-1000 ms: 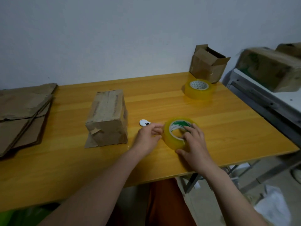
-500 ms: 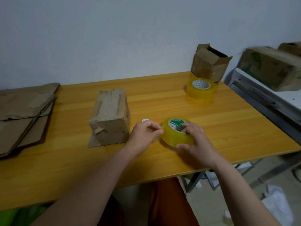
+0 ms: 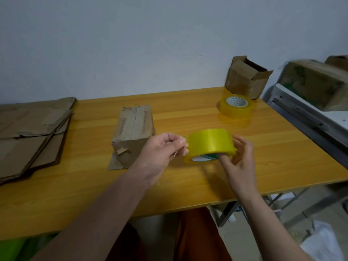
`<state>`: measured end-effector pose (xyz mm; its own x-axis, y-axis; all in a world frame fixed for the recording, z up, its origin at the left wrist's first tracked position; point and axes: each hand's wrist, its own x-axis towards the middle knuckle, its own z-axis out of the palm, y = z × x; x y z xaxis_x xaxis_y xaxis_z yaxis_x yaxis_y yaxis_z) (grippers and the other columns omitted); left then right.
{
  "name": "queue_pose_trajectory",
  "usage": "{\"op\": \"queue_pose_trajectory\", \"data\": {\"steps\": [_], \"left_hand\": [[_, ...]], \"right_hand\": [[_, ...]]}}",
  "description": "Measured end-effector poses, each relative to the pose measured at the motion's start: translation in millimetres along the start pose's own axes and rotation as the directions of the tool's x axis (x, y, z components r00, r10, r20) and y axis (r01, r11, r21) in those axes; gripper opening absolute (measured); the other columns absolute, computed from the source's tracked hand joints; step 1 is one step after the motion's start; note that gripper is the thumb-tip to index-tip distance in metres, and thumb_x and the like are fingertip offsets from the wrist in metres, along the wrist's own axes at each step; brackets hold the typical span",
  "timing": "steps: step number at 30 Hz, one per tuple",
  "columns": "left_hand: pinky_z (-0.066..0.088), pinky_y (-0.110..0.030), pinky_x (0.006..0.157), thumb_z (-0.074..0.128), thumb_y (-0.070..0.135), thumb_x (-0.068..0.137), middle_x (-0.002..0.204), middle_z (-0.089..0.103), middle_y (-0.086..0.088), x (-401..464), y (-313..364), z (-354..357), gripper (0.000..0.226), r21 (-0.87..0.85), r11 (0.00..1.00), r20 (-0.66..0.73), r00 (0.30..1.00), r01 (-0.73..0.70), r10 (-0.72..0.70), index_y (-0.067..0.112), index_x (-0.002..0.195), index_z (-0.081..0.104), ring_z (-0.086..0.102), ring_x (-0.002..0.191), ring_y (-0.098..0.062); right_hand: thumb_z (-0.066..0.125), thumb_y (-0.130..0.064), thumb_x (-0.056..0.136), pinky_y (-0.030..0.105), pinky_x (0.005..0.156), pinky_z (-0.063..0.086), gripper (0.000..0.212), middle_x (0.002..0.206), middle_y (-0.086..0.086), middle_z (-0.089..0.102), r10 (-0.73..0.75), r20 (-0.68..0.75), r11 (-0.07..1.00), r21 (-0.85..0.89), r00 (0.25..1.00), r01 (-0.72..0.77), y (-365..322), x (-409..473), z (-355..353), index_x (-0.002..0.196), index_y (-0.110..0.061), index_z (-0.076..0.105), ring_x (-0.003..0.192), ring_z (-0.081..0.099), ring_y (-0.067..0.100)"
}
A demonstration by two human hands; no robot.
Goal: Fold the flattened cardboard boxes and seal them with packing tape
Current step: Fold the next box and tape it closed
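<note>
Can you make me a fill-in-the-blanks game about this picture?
1. Both hands hold a roll of ____ tape.
2. The other roll lies on the ____.
3. The flat cardboard is stacked on the person's ____ side.
4. The box by the wall has its flaps ____.

Missing words: yellow; table; left; open

The tape roll (image 3: 210,146) hides the right hand's (image 3: 238,162) fingertips inside its core and the left hand's (image 3: 162,151) pinch at its near edge, so the tape end cannot be made out. Left of the roll, the flattened cardboard stack (image 3: 32,138) is cut off by the frame edge; right of it, the large box (image 3: 312,85) is blurred, its print unreadable.
</note>
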<state>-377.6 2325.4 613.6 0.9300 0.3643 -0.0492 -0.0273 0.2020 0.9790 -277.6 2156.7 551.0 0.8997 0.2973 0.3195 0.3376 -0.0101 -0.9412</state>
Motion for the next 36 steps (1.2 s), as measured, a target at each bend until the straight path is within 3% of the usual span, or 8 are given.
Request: {"op": "queue_pose_trajectory", "data": {"steps": [5, 9, 12, 17, 23, 29, 33, 36], "left_hand": [[0.053, -0.02, 0.064, 0.061, 0.009, 0.077, 0.068, 0.065, -0.002, -17, 13, -6, 0.008, -0.237, 0.97, 0.065, 0.997, 0.044, -0.029, 0.005, 0.083, 0.059, 0.061, 0.062, -0.009], [0.055, -0.024, 0.068, 0.068, 0.002, 0.081, 0.07, 0.072, -0.009, -34, 15, -27, 0.002, 0.28, 0.96, -0.183, 0.981, -0.008, 0.062, 0.004, 0.082, 0.067, 0.069, 0.065, -0.015], [0.056, -0.021, 0.066, 0.07, 0.003, 0.081, 0.073, 0.074, -0.008, -46, 17, -48, 0.002, 0.35, 0.936, -0.294, 0.952, 0.021, 0.088, 0.004, 0.083, 0.07, 0.071, 0.066, -0.014], [0.051, -0.015, 0.057, 0.067, 0.005, 0.084, 0.074, 0.074, -0.007, -63, 27, -96, 0.005, 0.325, 0.938, -0.359, 0.933, 0.118, 0.007, 0.004, 0.088, 0.07, 0.069, 0.067, -0.012], [0.055, -0.026, 0.07, 0.065, 0.014, 0.089, 0.073, 0.07, -0.005, -67, 19, -121, 0.011, 0.205, 0.962, -0.408, 0.909, 0.178, -0.081, 0.006, 0.082, 0.068, 0.067, 0.069, -0.015], [0.055, -0.029, 0.073, 0.064, 0.011, 0.089, 0.075, 0.063, -0.007, -63, 20, -148, 0.008, 0.091, 0.975, -0.476, 0.868, 0.204, -0.138, 0.004, 0.084, 0.064, 0.063, 0.071, -0.017], [0.056, -0.028, 0.072, 0.063, 0.015, 0.092, 0.072, 0.064, -0.004, -43, 29, -150, 0.014, 0.169, 0.967, -0.479, 0.873, 0.192, -0.09, 0.003, 0.086, 0.065, 0.063, 0.066, -0.012], [0.053, -0.024, 0.064, 0.065, 0.02, 0.091, 0.064, 0.063, -0.002, -25, 30, -145, 0.018, 0.251, 0.95, -0.546, 0.838, 0.184, -0.018, 0.007, 0.079, 0.064, 0.063, 0.06, -0.012]], "right_hand": [[0.076, -0.023, 0.073, 0.031, 0.068, 0.058, 0.042, 0.101, 0.016, 0.07, 0.324, 0.173, 0.78, 0.508, 0.93, -0.366, 0, -6, 29, 0.108, -0.005, 0.064, 0.098, 0.067, 0.034], [0.063, 0.012, 0.081, 0.031, 0.081, 0.055, 0.044, 0.106, 0.004, 0.068, 0.055, 0.079, 0.982, 0.178, 0.995, -0.068, -17, 3, 28, 0.116, -0.014, 0.06, 0.104, 0.064, 0.02], [0.059, 0.016, 0.079, 0.008, 0.086, 0.041, 0.06, 0.112, -0.024, 0.054, -0.243, 0.108, 0.956, -0.144, 0.964, 0.257, -31, 6, 29, 0.125, -0.022, 0.052, 0.101, 0.051, -0.014], [0.06, 0.009, 0.079, 0.036, 0.091, 0.042, 0.061, 0.122, -0.003, 0.054, -0.288, 0.094, 0.881, -0.364, 0.953, 0.302, -27, 12, 33, 0.134, -0.015, 0.05, 0.113, 0.05, 0.018], [0.048, -0.006, 0.079, 0.004, 0.083, 0.035, 0.045, 0.11, -0.004, 0.051, -0.315, 0.202, 0.912, -0.207, 0.927, 0.355, -27, 1, 59, 0.122, -0.017, 0.047, 0.097, 0.047, -0.008], [0.053, 0.014, 0.065, 0.029, 0.084, 0.036, 0.075, 0.111, 0.001, 0.042, -0.469, 0.363, 0.647, -0.48, 0.805, 0.593, -23, 15, 47, 0.135, -0.015, 0.049, 0.1, 0.043, 0.02], [0.051, 0.025, 0.063, 0.019, 0.078, 0.033, 0.084, 0.103, -0.001, 0.038, -0.383, 0.268, 0.725, -0.506, 0.884, 0.468, -26, 25, 50, 0.135, -0.02, 0.052, 0.094, 0.039, 0.012], [0.051, 0.026, 0.064, 0.032, 0.082, 0.036, 0.081, 0.106, 0.001, 0.039, -0.388, 0.26, 0.686, -0.559, 0.884, 0.466, -33, 32, 53, 0.133, -0.017, 0.055, 0.098, 0.04, 0.02]]}}
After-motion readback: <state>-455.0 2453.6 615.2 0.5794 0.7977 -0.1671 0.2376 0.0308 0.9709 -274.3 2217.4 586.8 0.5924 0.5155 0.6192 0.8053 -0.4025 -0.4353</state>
